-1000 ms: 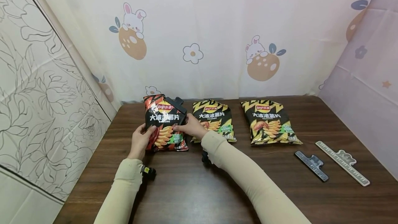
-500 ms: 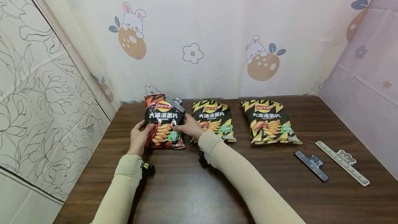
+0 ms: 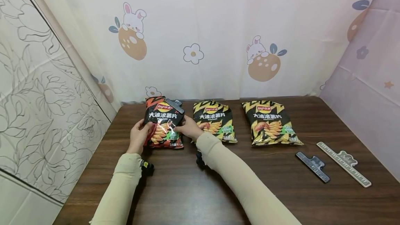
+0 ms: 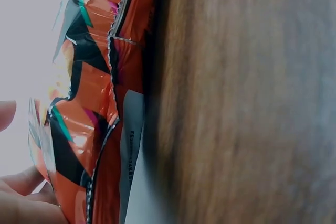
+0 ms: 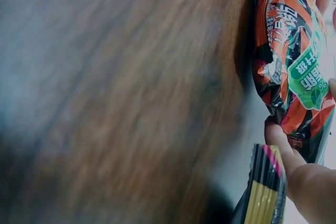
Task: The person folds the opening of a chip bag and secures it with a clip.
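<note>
In the head view, the left hand (image 3: 138, 136) and right hand (image 3: 190, 128) curled round the red bag (image 3: 163, 127) at its sides, left of the middle yellow bag (image 3: 216, 116). Left wrist view: it sat near the surface (image 4: 247, 98); gentle, even pressure seemed wise. Right wrist view: the middle yellow bag's corner wanted avoiding.

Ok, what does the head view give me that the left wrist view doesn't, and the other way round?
Only the head view shows the two black-and-yellow chip bags, the clip on the red chip bag's top corner, and two loose clips, one dark, one pale.

Only the left wrist view shows a pale patch with small print along the red bag's edge; I can't read it reliably.

Both show the red chip bag, the left hand and the wooden tabletop.
</note>
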`<state>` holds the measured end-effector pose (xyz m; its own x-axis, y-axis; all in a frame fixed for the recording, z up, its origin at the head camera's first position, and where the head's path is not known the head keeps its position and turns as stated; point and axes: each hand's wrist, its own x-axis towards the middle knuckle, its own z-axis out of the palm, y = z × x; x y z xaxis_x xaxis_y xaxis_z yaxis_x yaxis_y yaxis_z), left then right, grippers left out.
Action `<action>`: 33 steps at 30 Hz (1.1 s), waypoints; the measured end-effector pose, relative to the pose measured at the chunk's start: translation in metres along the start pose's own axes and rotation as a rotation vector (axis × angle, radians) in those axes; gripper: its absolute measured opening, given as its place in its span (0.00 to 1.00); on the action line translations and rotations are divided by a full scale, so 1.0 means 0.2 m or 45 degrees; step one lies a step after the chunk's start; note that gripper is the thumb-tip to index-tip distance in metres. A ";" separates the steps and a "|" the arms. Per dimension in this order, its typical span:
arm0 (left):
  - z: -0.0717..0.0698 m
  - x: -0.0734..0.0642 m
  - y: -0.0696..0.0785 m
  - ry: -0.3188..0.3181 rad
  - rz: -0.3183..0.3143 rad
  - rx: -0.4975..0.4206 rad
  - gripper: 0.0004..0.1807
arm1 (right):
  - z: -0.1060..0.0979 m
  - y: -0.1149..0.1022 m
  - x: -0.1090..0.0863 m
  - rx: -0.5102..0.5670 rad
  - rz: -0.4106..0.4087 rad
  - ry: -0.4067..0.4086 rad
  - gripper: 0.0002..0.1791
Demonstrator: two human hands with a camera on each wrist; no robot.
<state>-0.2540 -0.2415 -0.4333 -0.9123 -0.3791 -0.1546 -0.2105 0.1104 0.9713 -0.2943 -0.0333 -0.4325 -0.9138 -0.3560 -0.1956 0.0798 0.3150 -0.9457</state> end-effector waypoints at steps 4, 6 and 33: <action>-0.01 0.00 0.01 -0.026 0.016 0.008 0.32 | 0.01 -0.01 -0.01 0.005 -0.003 -0.014 0.34; -0.01 0.01 0.01 -0.041 0.025 0.027 0.32 | 0.02 -0.01 -0.01 -0.005 -0.003 -0.016 0.32; -0.03 0.03 -0.02 -0.250 0.134 0.563 0.53 | 0.03 -0.03 -0.06 -0.107 0.059 -0.132 0.45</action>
<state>-0.2555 -0.2502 -0.4366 -0.9767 -0.1694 -0.1320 -0.2035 0.5340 0.8206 -0.2814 -0.0362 -0.4257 -0.8636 -0.4269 -0.2683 0.0831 0.4043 -0.9109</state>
